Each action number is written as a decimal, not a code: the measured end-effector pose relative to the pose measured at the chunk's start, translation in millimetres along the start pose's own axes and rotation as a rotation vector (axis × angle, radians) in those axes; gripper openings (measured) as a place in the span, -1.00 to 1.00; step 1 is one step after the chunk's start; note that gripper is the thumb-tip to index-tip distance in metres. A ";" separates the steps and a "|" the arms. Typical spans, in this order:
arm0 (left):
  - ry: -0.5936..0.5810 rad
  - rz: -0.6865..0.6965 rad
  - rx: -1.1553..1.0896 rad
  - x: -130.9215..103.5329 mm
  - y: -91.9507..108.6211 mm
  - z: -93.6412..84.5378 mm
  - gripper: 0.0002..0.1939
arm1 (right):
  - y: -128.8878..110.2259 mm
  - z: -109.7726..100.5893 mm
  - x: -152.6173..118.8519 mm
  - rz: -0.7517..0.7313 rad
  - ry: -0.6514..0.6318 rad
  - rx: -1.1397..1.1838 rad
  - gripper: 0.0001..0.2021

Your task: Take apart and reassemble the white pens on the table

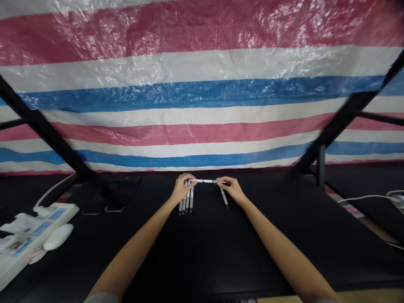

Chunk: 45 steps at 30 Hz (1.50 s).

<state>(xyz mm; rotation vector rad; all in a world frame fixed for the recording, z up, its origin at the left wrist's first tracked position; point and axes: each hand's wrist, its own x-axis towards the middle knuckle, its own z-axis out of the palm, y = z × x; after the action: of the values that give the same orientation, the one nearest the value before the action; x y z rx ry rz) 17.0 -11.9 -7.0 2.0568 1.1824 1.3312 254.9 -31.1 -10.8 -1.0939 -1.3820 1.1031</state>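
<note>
A white pen (206, 181) is held level above the far part of the black table, one end in each hand. My left hand (182, 186) pinches its left end, and my right hand (232, 188) grips the right end between thumb and fingers. Below my left hand, several white pens (187, 201) with grey tips lie side by side, their upper ends partly hidden by the fingers. Another pen (224, 198) lies slanted on the table, just left of my right hand, its top partly covered.
At the left stand a white power strip (41, 229) with plugs and a white computer mouse (59, 236). Dark flat devices (118, 193) lie behind them. Black metal supports (334, 122) rise on both sides, before a striped plastic sheet (202, 97). A white cable (362, 198) runs at the right.
</note>
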 end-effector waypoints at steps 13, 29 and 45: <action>0.036 -0.063 0.041 -1.0 -0.3 -0.1 -0.83 | 1.9 -0.4 0.8 -0.020 0.024 -0.016 -0.74; 0.040 -0.046 -0.023 -1.2 -0.9 0.3 -0.85 | 4.5 -0.3 2.4 -0.024 0.046 0.028 -0.74; 0.051 -0.026 -0.012 -1.4 -0.1 0.3 -0.86 | 1.6 -0.2 1.1 -0.005 0.042 0.035 -0.75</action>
<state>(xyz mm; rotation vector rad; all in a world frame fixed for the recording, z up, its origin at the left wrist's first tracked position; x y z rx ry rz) 17.0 -13.0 -8.0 2.0030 1.2161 1.3827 255.1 -29.8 -12.2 -1.0817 -1.3269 1.0914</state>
